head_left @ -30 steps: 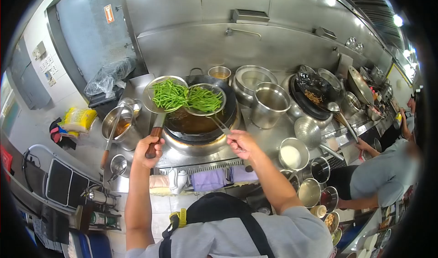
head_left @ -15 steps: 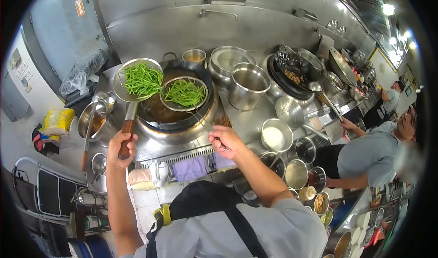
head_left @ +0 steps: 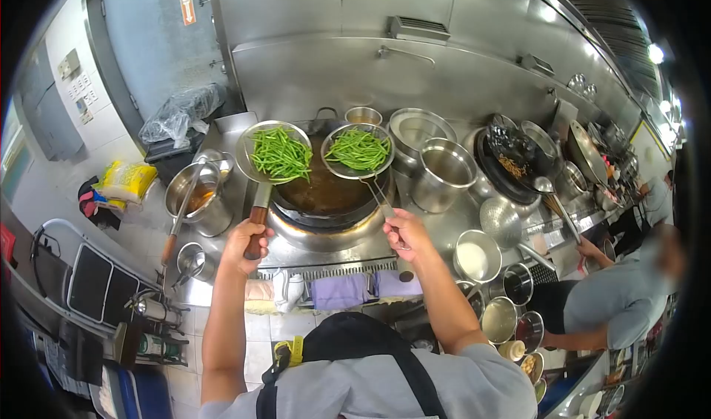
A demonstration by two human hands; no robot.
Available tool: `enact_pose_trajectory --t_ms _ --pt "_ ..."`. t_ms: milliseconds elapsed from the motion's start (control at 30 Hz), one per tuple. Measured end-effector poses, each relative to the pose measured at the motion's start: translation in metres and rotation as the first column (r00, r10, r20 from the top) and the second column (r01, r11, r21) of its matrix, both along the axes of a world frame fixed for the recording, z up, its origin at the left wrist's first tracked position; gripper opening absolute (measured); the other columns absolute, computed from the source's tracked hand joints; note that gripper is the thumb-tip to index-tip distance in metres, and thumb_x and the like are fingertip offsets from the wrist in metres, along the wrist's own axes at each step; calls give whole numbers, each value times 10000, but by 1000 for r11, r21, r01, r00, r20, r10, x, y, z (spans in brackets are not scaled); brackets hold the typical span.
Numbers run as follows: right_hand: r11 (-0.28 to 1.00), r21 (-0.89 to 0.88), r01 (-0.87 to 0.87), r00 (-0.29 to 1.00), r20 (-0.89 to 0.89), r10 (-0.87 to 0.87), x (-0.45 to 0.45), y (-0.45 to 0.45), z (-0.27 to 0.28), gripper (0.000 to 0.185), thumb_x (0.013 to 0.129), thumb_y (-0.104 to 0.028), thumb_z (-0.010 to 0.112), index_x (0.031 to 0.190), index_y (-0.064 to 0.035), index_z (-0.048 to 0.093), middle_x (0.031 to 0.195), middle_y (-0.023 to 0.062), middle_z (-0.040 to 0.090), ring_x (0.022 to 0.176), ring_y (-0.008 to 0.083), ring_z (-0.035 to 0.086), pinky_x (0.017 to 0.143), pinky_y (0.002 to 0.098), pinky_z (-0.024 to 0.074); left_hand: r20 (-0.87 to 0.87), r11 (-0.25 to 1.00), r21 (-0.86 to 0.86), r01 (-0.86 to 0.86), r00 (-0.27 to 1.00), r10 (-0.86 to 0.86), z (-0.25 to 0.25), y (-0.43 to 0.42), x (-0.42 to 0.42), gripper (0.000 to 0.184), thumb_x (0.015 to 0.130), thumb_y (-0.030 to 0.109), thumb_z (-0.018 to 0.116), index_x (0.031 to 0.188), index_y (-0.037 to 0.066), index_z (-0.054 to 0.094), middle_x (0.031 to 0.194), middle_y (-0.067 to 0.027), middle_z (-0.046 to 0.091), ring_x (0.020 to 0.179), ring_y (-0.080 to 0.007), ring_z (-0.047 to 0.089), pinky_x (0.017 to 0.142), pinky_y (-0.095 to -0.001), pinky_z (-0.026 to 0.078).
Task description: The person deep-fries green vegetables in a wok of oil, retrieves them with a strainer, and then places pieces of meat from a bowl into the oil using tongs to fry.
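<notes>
My left hand (head_left: 248, 245) is closed around the wooden handle (head_left: 258, 215) of a round mesh strainer (head_left: 246, 154). Thin green beans (head_left: 280, 154) lie heaped in it. In my right hand (head_left: 406, 232) is the metal handle of a smaller strainer (head_left: 354, 174), its fingers wrapped round the grip. That one also carries green beans (head_left: 358, 149). Both strainers are held side by side, about level, over a dark wok (head_left: 317, 217) containing brown liquid (head_left: 315, 194). Their bowls hide part of the wok's far side.
Right of the wok stand a tall steel pot (head_left: 444, 182) and a second wok (head_left: 511, 152) with brown bits. A steel pot (head_left: 196, 204) with a ladle is at left. Folded purple cloths (head_left: 339, 291) line the front edge. A co-worker (head_left: 615, 300) holds a ladle at right.
The view has shifted. My right strainer has moved up and away, now level with the left one. The left strainer has gone slightly right, uncovering more of the wok's liquid.
</notes>
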State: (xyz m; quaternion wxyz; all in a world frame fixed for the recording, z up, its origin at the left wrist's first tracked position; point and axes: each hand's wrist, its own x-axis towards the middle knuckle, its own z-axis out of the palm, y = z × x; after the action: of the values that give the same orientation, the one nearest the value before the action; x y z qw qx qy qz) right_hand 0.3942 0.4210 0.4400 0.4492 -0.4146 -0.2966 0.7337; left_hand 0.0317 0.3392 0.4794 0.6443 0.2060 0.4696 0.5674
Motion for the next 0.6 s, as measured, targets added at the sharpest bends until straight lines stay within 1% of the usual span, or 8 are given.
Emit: enact_pose_trajectory --t_ms 100,133,233,400,433,500,533,600 --pt "998 54 -15 999 52 12 2 8 16 625 886 1 533 1443 46 254 667 76 573 422 96 476 309 223 287 -17 1000 -15 -10 1000 10 -6 6 5 211 838 57 568 1042 68 513 799 -100 617 535 -115 532 415 -251 427" --pt "996 88 -17 997 81 10 0 9 24 372 884 -1 519 1250 32 459 654 73 569 402 94 465 299 224 276 -22 1000 -14 -5 1000 4 -8 11 8 192 840 61 569 1025 66 519 795 -105 619 537 -117 533 415 -246 423" --pt "987 157 -23 985 175 -5 -8 7 49 161 880 4 514 1038 -2 538 643 63 561 385 90 456 291 218 264 -8 999 -46 13 1000 -13 -14 29 18 211 822 27 563 1017 42 484 776 -118 609 547 -131 547 409 -272 414" --pt "911 405 -75 867 478 -141 -33 14 33 508 836 -5 522 1337 56 467 660 66 582 413 109 473 350 244 343 52 996 -87 32 998 -27 -16 63 57 157 801 -2 579 941 49 527 781 -137 615 601 -162 590 452 -269 464" --pt "810 545 -216 729 642 -238 -33 31 -6 585 823 -15 519 1395 54 421 682 79 602 446 117 513 403 260 408 74 994 -104 29 997 -21 -13 71 66 147 801 -7 580 930 53 539 791 -140 620 612 -168 599 462 -259 480" --pt "553 675 -489 291 724 -626 -59 13 -20 556 818 -58 525 1360 43 452 877 281 668 730 405 667 687 475 542 75 993 -105 45 996 -38 -6 88 80 147 790 -8 596 906 65 542 824 -142 624 630 -169 599 495 -257 492" --pt "752 480 -451 266 877 -400 -75 -5 -11 561 815 -70 528 1360 33 449 955 339 630 872 481 622 801 527 505 63 988 -146 40 998 -31 3 94 86 116 803 -10 560 893 53 523 776 -124 593 617 -194 596 550 -332 501" --pt "766 397 -505 181 917 -356 -90 -30 -25 648 802 -47 524 1423 26 353 1030 317 620 889 470 633 792 520 513 129 983 -174 57 991 -35 8 103 91 118 803 -6 563 898 42 513 808 -134 600 616 -187 598 558 -320 503"
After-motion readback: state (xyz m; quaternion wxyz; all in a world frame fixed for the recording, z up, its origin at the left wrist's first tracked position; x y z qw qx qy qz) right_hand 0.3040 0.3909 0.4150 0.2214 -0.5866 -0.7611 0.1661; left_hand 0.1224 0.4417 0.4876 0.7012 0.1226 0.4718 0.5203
